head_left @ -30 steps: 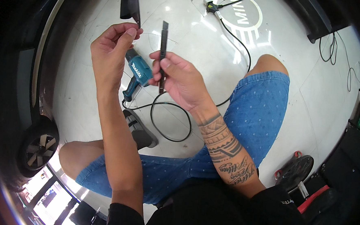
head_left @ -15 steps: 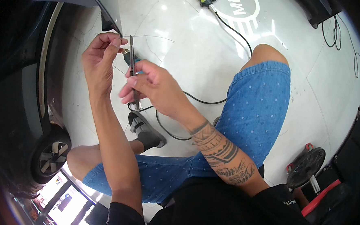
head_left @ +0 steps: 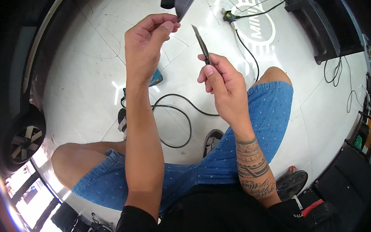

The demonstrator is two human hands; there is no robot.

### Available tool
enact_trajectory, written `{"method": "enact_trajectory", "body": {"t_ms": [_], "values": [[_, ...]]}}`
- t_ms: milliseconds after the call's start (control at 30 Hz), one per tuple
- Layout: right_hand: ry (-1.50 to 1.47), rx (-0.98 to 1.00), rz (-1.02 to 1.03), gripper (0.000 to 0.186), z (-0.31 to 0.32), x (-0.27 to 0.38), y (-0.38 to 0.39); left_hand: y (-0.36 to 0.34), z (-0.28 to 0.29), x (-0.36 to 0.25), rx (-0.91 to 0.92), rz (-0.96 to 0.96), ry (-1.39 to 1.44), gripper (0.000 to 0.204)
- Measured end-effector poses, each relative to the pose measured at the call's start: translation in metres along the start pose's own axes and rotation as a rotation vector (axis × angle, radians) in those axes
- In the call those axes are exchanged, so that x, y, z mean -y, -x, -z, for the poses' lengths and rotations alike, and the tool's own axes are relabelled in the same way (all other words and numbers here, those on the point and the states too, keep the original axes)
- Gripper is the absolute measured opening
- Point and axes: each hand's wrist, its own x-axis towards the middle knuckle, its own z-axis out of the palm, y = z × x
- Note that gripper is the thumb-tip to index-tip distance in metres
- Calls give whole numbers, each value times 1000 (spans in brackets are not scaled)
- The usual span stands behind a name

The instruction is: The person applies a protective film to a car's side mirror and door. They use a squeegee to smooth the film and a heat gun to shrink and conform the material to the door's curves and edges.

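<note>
My left hand (head_left: pixel 146 42) is closed in a pinch at the lower corner of a dark, flat panel (head_left: pixel 186 2), which comes in from the top edge. Whether a thinner strip lies between the fingertips is too small to make out. To the right, my right hand (head_left: pixel 227 86) grips a slim utility knife (head_left: pixel 202 45), its blade out and pointing up and left. A gap separates the blade tip from the panel. Behind my left wrist, a teal power drill (head_left: pixel 156 78) lies on the floor, mostly hidden by the forearm.
A black cable (head_left: pixel 189 120) loops over the pale floor between my feet. A black plug adapter (head_left: pixel 229 16) lies farther out. At the far right stands a black stand (head_left: pixel 324 26). Along the left are a dark car body (head_left: pixel 12 65) and a wheel (head_left: pixel 27 142).
My right hand has moved right with the knife, away from my left hand. The view has shifted, so the panel corner and my left hand appear higher and farther right.
</note>
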Motion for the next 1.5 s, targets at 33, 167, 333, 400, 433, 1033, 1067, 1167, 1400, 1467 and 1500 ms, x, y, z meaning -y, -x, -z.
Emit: {"method": "enact_trajectory", "body": {"t_ms": [33, 167, 333, 400, 433, 1033, 1067, 1167, 1400, 1467, 1500], "values": [[30, -2, 24, 19, 2, 0, -1, 1, 1, 0, 3, 4, -5, 21], [203, -3, 91, 19, 19, 18, -9, -5, 13, -4, 73, -11, 12, 23], [856, 180, 499, 19, 55, 108, -35, -19, 18, 12, 209, -49, 99, 25], [1171, 393, 622, 23, 49, 154, -48, -19, 24, 23, 185, -87, 65, 25], [1320, 519, 644, 28, 43, 175, -51, -19, 25, 28, 176, -106, 49, 25], [2051, 1108, 1002, 8, -62, 238, -98, -19, 14, 41, 218, -147, 181, 24], [2075, 1109, 1008, 9, -68, 236, -95, -19, 14, 40, 217, -144, 174, 25], [2064, 1112, 1013, 8, -63, 234, -100, -20, 16, 34, 230, -154, 152, 26], [2007, 1100, 1036, 6, -50, 226, -111, -18, 18, 23, 190, -169, 76, 25], [2002, 1092, 1037, 6, -48, 224, -112, -18, 17, 22, 174, -172, 59, 25], [1998, 1078, 1034, 6, -47, 223, -111, -18, 16, 22, 171, -168, 46, 25]]}}
